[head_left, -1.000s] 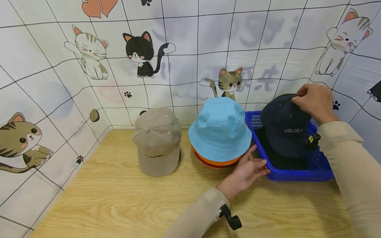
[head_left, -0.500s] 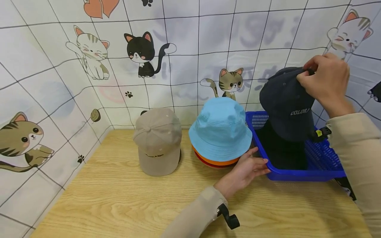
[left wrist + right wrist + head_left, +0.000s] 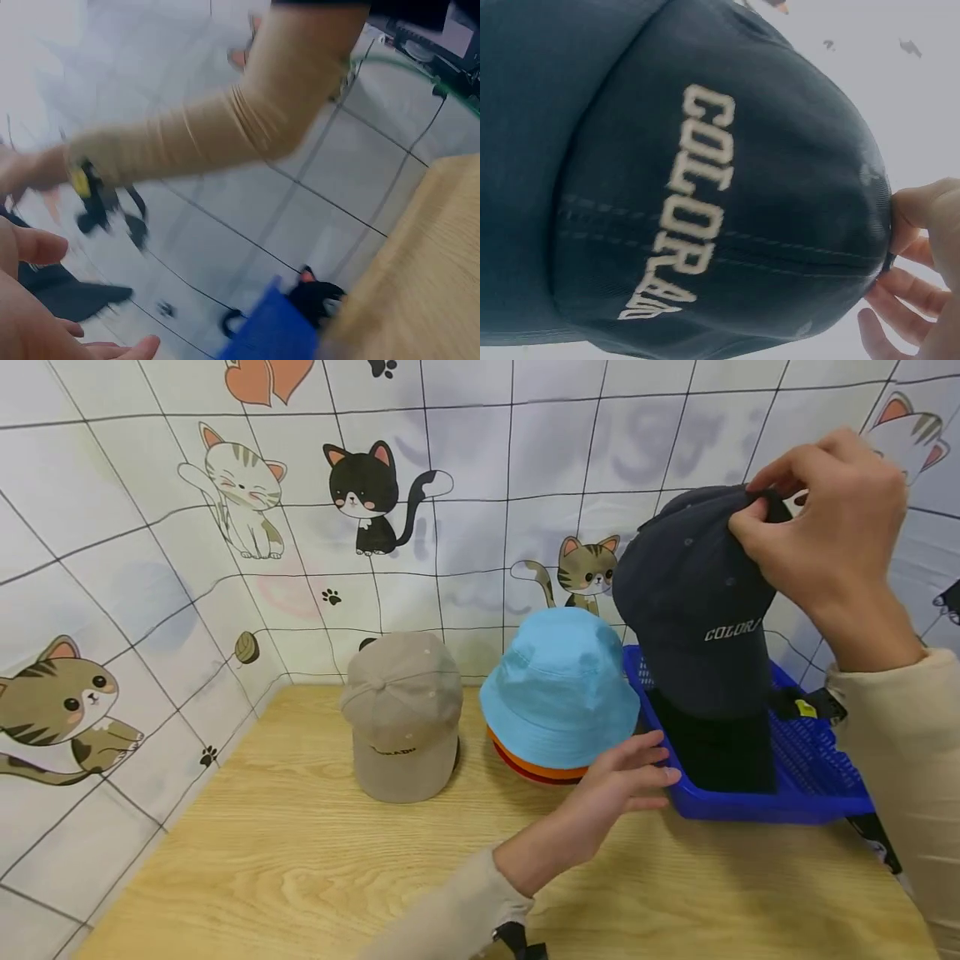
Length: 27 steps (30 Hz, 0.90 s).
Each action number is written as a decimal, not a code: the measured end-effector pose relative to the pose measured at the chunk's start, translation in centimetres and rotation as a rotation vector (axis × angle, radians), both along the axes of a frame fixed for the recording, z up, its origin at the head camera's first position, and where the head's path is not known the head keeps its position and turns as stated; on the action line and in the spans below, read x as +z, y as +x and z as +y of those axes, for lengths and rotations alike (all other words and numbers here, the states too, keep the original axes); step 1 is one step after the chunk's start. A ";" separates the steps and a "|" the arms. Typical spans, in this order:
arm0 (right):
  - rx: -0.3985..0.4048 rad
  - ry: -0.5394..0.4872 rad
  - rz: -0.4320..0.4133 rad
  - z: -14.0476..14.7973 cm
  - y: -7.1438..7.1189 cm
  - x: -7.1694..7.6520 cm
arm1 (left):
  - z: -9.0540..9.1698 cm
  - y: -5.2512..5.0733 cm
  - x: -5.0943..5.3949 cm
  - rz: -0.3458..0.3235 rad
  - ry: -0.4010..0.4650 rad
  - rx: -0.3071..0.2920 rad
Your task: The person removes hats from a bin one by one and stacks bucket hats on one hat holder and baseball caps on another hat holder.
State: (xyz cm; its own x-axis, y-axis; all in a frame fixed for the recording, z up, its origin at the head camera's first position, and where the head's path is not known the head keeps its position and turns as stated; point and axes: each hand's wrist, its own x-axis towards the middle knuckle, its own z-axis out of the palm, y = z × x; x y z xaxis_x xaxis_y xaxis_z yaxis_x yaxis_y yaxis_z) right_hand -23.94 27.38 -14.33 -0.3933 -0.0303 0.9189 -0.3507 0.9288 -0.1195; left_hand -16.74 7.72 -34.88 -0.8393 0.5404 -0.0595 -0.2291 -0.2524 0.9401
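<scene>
The dark cap hung over the blue basket; the grip of the right hand pinched it by the crown's top, probably to let the brim hang freely. The left hand, its grip loose and empty, was near the basket's left front corner; whether they touched could not be told. Left of the basket, the bucket hats stood nested on the worktop, perhaps for saving room; farther left was the beige cap. The black thing inside the basket was half hidden and difficult to identify.
</scene>
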 end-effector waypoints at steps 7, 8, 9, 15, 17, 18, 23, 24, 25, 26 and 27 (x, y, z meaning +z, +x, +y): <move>0.108 0.041 0.115 -3.6 3.0 0.8 | -6.5 1.2 3.0 0.282 0.076 0.070; 0.125 0.041 0.126 -4.2 3.3 0.8 | -7.4 1.1 3.2 0.320 0.069 0.085; 0.143 0.037 0.134 -4.8 3.6 0.8 | -8.3 1.0 3.3 0.361 0.055 0.099; 0.250 -0.016 0.195 -8.9 4.7 0.3 | -12.1 1.1 4.4 0.589 0.022 0.147; 0.271 -0.029 0.215 -10.1 4.9 0.1 | -12.8 1.4 4.9 0.641 0.047 0.178; 0.279 -0.038 0.222 -10.7 5.0 0.0 | -13.1 1.6 5.2 0.661 0.063 0.198; 0.309 -0.083 0.208 -13.1 5.1 -0.6 | -14.2 2.5 6.2 0.728 0.119 0.337; 0.314 -0.097 0.201 -13.5 5.1 -0.7 | -14.4 2.5 6.3 0.747 0.128 0.372; 0.318 -0.112 0.196 -13.9 5.0 -0.8 | -14.6 2.6 6.2 0.764 0.135 0.413; 0.322 -0.128 0.194 -14.4 5.0 -1.0 | -14.8 2.6 6.2 0.778 0.147 0.450; 0.327 -0.146 0.194 -14.9 5.0 -1.2 | -15.0 2.5 6.1 0.797 0.161 0.485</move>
State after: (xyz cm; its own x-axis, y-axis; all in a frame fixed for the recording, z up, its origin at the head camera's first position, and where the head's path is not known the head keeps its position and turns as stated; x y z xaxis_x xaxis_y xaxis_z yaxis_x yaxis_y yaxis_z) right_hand -18.94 12.49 -15.52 -0.2038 0.0109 0.9790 -0.6536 0.7429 -0.1444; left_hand -14.26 -7.23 -28.77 -0.7360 0.0739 0.6730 0.6291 -0.2925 0.7201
